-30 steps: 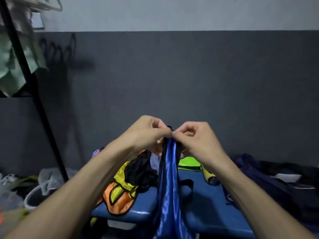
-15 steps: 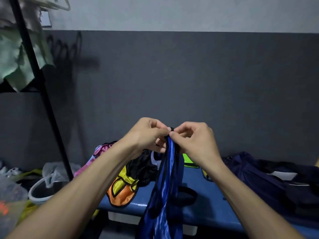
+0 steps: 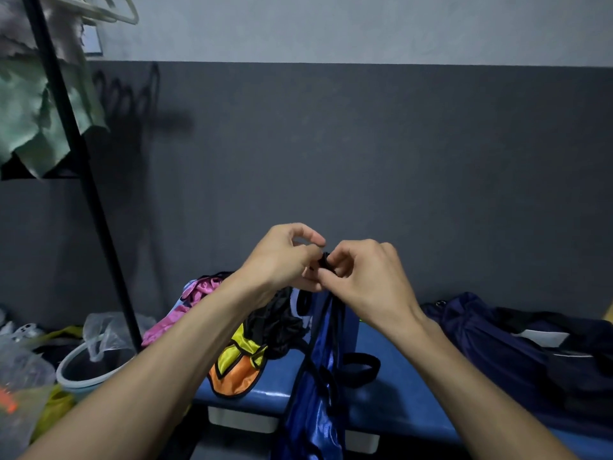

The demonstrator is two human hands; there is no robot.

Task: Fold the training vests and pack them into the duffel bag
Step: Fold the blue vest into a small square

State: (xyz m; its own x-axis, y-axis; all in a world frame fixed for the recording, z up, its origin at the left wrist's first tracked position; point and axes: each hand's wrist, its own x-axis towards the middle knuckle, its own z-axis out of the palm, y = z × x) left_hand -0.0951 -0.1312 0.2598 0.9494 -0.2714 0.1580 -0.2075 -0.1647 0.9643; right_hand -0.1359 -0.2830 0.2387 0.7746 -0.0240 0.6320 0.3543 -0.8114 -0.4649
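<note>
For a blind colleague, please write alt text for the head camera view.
Two bare hands, left hand and right hand, pinch the black-trimmed top of a shiny blue vest that hangs down over a blue bench. A pile of colourful vests lies left on the bench, and a dark navy duffel bag right.

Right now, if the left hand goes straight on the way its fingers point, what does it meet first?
The left hand points right, toward the right hand. Between them is only the black top edge of the blue vest, which both pinch. It would likely meet the right hand's fingers almost at once.
</note>
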